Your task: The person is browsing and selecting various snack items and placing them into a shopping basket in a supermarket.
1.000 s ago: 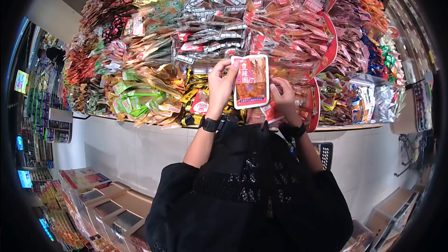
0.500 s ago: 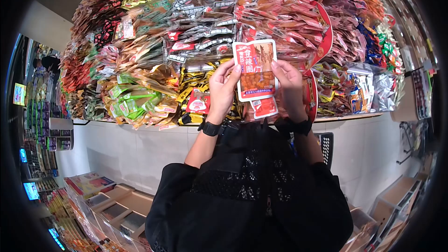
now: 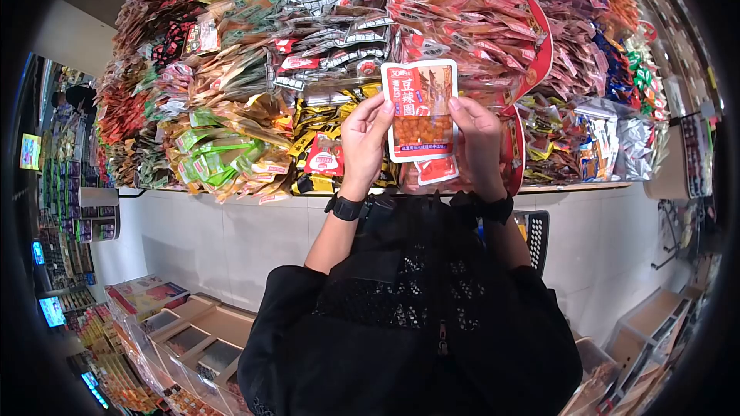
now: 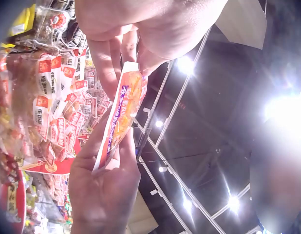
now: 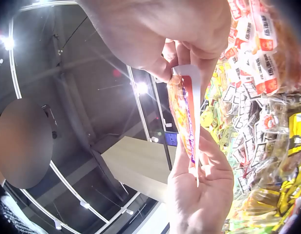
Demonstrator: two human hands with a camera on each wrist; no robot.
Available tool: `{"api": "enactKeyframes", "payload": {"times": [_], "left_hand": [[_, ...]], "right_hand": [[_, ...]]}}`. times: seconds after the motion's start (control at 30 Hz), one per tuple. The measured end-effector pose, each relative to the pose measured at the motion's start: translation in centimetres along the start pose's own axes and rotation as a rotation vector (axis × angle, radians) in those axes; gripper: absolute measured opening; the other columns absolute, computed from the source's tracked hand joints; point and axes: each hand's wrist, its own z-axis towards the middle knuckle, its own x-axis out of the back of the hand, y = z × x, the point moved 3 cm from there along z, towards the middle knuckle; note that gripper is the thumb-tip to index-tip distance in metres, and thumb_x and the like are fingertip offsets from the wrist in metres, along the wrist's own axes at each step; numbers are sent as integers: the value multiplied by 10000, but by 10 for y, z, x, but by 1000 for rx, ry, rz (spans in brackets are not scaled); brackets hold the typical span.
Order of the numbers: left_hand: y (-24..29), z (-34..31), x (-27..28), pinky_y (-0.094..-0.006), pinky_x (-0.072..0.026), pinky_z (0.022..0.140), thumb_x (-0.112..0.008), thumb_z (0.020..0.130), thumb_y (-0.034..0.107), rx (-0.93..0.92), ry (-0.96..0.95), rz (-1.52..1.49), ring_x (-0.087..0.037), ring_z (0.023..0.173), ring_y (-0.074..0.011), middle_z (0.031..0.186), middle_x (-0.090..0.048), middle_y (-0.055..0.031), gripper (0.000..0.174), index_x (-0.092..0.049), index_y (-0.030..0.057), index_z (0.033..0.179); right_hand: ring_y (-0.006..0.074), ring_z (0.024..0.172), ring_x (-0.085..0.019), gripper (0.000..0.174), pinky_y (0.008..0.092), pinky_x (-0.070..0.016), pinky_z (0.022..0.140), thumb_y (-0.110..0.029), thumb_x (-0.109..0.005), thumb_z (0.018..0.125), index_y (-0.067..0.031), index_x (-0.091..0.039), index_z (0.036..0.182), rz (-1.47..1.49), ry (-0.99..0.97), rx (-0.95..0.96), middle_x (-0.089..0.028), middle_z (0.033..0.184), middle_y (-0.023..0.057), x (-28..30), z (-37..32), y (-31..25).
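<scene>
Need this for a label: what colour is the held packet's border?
The border is white, clearest in the head view.

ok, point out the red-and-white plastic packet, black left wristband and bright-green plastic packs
Red-and-white packet (image 3: 421,114): head view, middle of front.
Black left wristband (image 3: 348,208): head view, middle of band.
Bright-green packs (image 3: 219,170): head view, one lower pack's face.
</scene>
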Motion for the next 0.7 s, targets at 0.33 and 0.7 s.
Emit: {"api": "enactKeyframes", "payload": {"times": [0.33, 0.7], "left_hand": [[-3, 1, 3, -204, -450, 809, -627, 876, 110, -93, 50, 319, -553, 893, -77, 986, -624, -53, 325, -554, -42, 1153], [0, -12, -20, -209, -419, 848, -536, 942, 168, 132, -80, 71, -532, 956, -65, 1112, -593, -47, 361, -506, -18, 1249]], "right_hand": [[41, 671, -557, 258, 185, -452, 602, -207, -582, 902, 20, -647, 1008, -136, 116, 82, -641, 830, 5, 8, -2, 0], [309, 982, -586, 233, 387, -469, 868, -19, -614, 807, -17, -618, 1039, -827, 3, 957, -623, 1060, 148, -36, -29, -5]]}}
